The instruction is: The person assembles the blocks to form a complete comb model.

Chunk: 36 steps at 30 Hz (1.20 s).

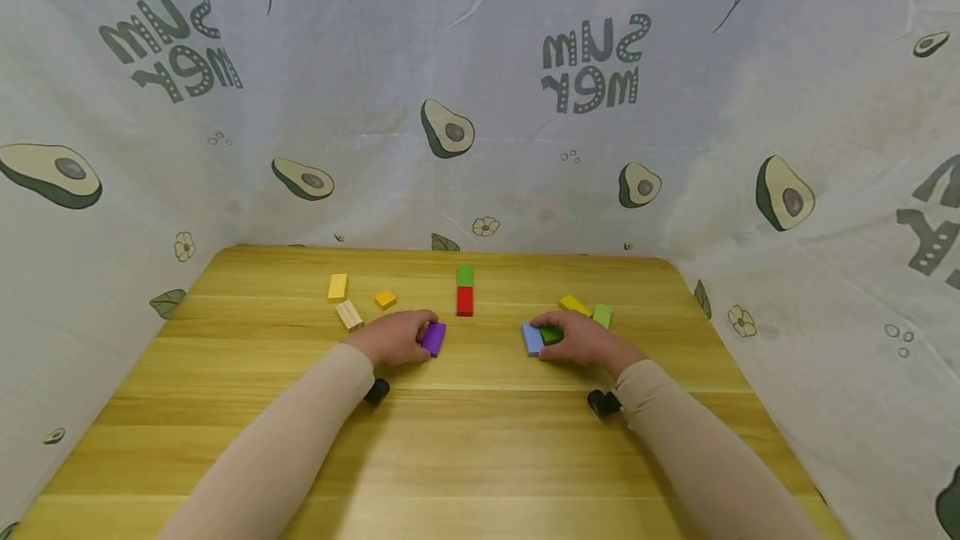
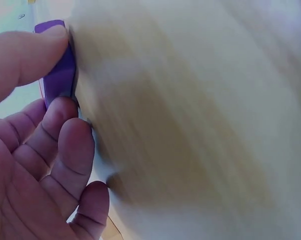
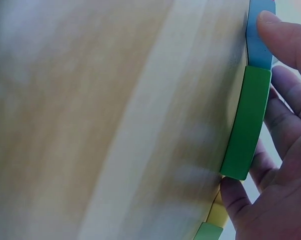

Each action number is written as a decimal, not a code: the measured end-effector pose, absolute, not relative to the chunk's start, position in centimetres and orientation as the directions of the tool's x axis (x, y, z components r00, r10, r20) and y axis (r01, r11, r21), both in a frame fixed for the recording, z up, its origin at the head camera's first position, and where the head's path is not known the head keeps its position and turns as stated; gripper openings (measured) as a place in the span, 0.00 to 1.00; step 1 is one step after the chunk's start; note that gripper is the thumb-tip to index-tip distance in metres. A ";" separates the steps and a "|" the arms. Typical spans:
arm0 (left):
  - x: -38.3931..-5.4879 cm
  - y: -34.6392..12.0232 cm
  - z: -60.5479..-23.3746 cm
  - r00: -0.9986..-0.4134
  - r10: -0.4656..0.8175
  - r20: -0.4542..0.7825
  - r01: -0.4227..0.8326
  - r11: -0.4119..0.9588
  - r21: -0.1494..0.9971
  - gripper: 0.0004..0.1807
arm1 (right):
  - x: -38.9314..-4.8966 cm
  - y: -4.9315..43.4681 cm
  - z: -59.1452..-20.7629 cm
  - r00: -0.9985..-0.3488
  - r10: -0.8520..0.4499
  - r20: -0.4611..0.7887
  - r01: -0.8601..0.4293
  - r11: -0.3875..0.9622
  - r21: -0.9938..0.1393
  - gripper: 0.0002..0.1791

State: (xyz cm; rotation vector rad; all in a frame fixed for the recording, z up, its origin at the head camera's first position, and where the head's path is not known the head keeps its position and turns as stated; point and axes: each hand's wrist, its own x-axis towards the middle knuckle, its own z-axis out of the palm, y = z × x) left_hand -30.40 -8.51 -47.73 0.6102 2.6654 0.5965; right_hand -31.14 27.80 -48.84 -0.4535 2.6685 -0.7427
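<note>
My left hand (image 1: pixel 393 337) pinches a purple block (image 1: pixel 433 339) between thumb and fingers, low over the wooden table left of centre. In the left wrist view the thumb lies across one end of that purple block (image 2: pixel 60 70), with the other fingers curled below. Right of centre, my right hand (image 1: pixel 581 340) holds a light blue block (image 1: pixel 532 340) by its two ends. A dark green block (image 1: pixel 551 334) lies against the blue one, partly covered by this hand. In the right wrist view the thumb presses the blue block (image 3: pixel 260 45), and the green block (image 3: pixel 246 122) shows whole.
A green block (image 1: pixel 465 276) and a red block (image 1: pixel 465 302) stand end to end at centre back. Beyond my left hand lie a yellow block (image 1: pixel 338 287), a small orange block (image 1: pixel 386 299) and a beige block (image 1: pixel 349 315). Yellow (image 1: pixel 574 304) and light green (image 1: pixel 602 315) blocks sit behind my right hand.
</note>
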 end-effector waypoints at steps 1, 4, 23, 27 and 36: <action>-30.4 -8.5 -47.7 -0.851 0.471 -0.232 0.324 0.818 0.475 0.33 | -31.1 27.8 -48.8 -0.894 -0.385 -0.229 -0.211 0.813 -0.543 0.30; -30.3 -8.3 -47.7 -0.853 0.470 -0.227 0.319 0.814 0.485 0.34 | -31.1 27.8 -48.8 -0.894 -0.385 -0.229 -0.211 0.813 -0.543 0.30; -30.3 -4.8 -48.4 -0.874 0.453 -0.176 0.334 0.823 0.458 0.36 | -30.9 27.6 -48.6 -0.893 -0.386 -0.231 -0.209 0.811 -0.547 0.29; -30.3 -4.6 -48.6 -0.879 0.446 -0.168 0.323 0.817 0.477 0.37 | -31.0 27.6 -48.9 -0.894 -0.379 -0.239 -0.202 0.817 -0.540 0.29; -30.4 -4.4 -48.6 -0.884 0.443 -0.148 0.311 0.794 0.523 0.32 | -31.1 27.8 -49.0 -0.894 -0.380 -0.238 -0.201 0.814 -0.545 0.29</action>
